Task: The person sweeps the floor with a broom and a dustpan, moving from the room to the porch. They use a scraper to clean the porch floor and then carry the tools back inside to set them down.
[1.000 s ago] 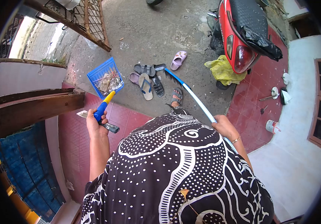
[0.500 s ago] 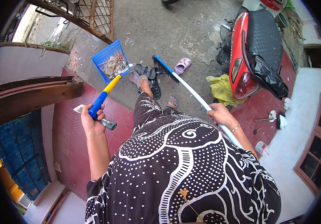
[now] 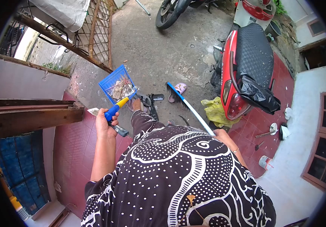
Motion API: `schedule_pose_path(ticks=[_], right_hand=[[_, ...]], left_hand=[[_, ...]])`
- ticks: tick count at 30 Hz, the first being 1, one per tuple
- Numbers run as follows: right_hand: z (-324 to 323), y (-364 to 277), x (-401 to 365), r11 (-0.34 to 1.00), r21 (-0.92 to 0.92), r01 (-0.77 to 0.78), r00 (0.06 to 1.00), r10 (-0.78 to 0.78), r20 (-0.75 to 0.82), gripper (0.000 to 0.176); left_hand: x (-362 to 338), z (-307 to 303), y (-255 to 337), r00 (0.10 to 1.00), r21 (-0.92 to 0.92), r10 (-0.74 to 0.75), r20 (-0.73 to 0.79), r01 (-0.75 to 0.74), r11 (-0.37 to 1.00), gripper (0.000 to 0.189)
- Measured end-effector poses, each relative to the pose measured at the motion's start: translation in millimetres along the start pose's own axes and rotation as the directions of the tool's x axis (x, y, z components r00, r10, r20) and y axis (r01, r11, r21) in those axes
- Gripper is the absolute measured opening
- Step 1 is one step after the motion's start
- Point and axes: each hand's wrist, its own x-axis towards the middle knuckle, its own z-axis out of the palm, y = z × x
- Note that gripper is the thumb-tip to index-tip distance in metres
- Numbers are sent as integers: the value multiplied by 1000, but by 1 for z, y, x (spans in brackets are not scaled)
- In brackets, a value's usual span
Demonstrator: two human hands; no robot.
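Observation:
My left hand (image 3: 104, 123) is closed around the blue-and-yellow handle of a dustpan. In the same grip is a scraper with a dark handle (image 3: 122, 131), its pale blade poking out on the other side. Litter and scraps (image 3: 121, 90) lie in the blue dustpan (image 3: 108, 81), which is held out in front near my foot. My right hand (image 3: 223, 137), partly hidden by my patterned clothing, is wrapped around the white pole of a broom (image 3: 198, 116). The broom's blue head with dark bristles points away from me, beside a lilac clog (image 3: 179, 88).
Dark sandals (image 3: 152, 109) lie by my feet. A red scooter (image 3: 229, 85) stands to the right, with a yellow-green cloth (image 3: 216, 111) beside it. A metal lattice gate (image 3: 95, 36) is at upper left. Another motorbike's wheel (image 3: 169, 16) shows at the top.
The view has shifted, so more of the motorbike shows at the top and the scooter sits lower. My left hand with the dustpan is slightly further right. Both hands keep their holds.

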Motion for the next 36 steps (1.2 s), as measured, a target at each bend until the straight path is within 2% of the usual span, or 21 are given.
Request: schedule_pose_path(ticks=[3,7,9,11,12,16,20,22,24,26,27,30,34,36], right_hand=[[3,21,-2,999,47,-1,1000,1,-9,24],[2,26,-12,980,163,-117,993,119,-1,24],[0,9,-31,968,238,-81,994,95,-48,22],[-2,3,-37,929,309,-203,975,220,-22,22],[10,38,-24,884,391,-256,963,267,26,22],[15,55,-21,866,413,-282,957,285,58,25],[9,37,-27,930,297,-217,975,223,16,24],[6,17,-33,968,203,-146,981,169,-100,25],[13,41,-11,975,177,-135,986,150,-74,26],[12,30,-10,993,62,-97,993,101,-65,29],[9,23,-5,993,67,-101,991,106,-78,29],[-2,10,5,993,-106,-45,999,44,-18,29],[-4,-5,5,995,-35,-94,996,94,-10,28],[2,5,9,999,-6,-35,999,34,-36,28]], left_hand=[[7,16,-3,998,29,-14,53,12,1000,20],[21,35,-6,998,91,-10,58,5,996,21],[18,51,-6,997,76,-17,78,11,997,22],[18,67,-8,997,93,8,82,-15,996,22],[21,70,-10,994,78,0,107,-8,997,22],[17,84,-15,990,106,-20,138,5,994,22],[16,86,-12,987,97,-18,157,2,995,21],[12,82,-9,987,112,-11,160,-7,994,21],[10,79,-7,989,115,-19,148,2,993,20],[14,69,-8,989,119,-41,143,24,993,20],[15,65,-7,987,124,-46,156,27,992,20],[20,53,-7,982,183,-39,186,5,983,22],[29,47,-7,981,173,-53,186,20,985,24],[31,50,-8,984,159,-64,165,38,987,23]])
